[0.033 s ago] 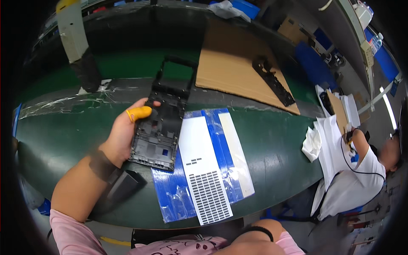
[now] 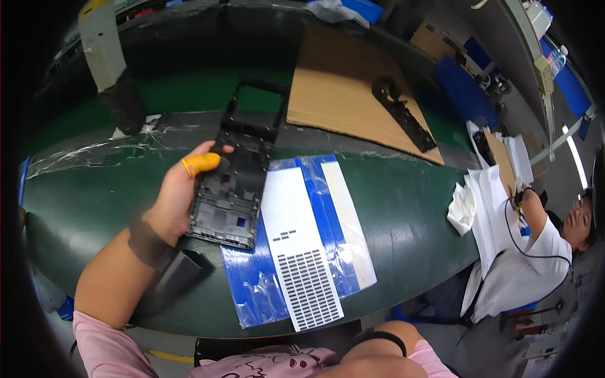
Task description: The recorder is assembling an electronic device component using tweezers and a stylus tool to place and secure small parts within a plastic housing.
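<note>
My left hand [image 2: 172, 200] grips a black plastic device housing [image 2: 238, 169] by its left edge, with a yellow finger cot [image 2: 201, 164] on the thumb. The housing has a rectangular opening at its far end and a small blue square near its near end. Its near right corner overlaps a blue taped board [image 2: 315, 217]. On that board lies a white sheet [image 2: 287, 211] carrying rows of small black rectangular pads [image 2: 304, 283]. Only part of my right arm [image 2: 386, 343], with a black band, shows at the lower edge; its hand is out of view.
A dark grey box-shaped piece [image 2: 184, 272] sits beside my left wrist. Farther back, a cardboard sheet [image 2: 334, 82] bears a long black part [image 2: 406, 118]. A post [image 2: 104, 53] rises at the back left. At right, a person [image 2: 523, 277] works by white wrapping [image 2: 485, 208].
</note>
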Demonstrator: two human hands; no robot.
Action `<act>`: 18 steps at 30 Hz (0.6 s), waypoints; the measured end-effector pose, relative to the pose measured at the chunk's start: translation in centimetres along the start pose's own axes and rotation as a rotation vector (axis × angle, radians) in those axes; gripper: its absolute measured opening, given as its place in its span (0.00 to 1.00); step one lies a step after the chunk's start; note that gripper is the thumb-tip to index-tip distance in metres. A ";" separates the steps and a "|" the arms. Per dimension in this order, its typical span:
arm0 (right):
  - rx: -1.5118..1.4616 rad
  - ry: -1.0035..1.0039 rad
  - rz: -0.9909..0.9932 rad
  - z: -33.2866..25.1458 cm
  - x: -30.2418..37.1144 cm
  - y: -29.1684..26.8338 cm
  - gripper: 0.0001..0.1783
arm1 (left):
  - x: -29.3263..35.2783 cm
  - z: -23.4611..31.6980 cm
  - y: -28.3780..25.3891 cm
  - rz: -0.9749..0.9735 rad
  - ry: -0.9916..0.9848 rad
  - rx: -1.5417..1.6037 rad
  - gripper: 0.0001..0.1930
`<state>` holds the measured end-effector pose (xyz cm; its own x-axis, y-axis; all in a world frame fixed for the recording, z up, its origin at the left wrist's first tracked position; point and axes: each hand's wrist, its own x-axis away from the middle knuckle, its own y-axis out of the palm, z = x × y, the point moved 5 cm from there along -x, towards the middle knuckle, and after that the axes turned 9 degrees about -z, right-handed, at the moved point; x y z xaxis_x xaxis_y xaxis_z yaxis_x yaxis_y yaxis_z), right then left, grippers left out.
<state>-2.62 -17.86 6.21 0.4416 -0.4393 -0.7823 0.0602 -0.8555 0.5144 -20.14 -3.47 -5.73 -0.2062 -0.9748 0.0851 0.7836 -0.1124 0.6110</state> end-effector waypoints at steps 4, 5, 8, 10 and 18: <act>-0.015 0.029 -0.164 -0.4 -0.9 -0.6 0.13 | -0.6 -0.2 0.0 -0.046 0.020 -0.016 0.12; -0.018 0.029 -0.148 -0.2 -1.0 -0.7 0.13 | -0.7 -0.3 0.2 -0.039 0.007 -0.010 0.12; -0.087 -0.067 -0.028 -0.5 -1.2 -1.0 0.12 | -0.6 0.5 1.9 -0.102 0.149 -0.070 0.14; -0.087 0.203 -0.020 -0.3 0.2 0.1 0.11 | 0.5 1.2 2.9 -0.067 0.139 -0.013 0.13; 0.705 0.391 0.584 -6.1 -4.3 -12.6 0.42 | -2.3 0.5 4.6 -0.170 0.170 0.157 0.18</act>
<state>0.18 -3.54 5.26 0.5039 -0.8306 -0.2373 -0.7504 -0.5569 0.3560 -16.31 -1.61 -2.73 -0.2155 -0.9643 -0.1538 0.6431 -0.2587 0.7208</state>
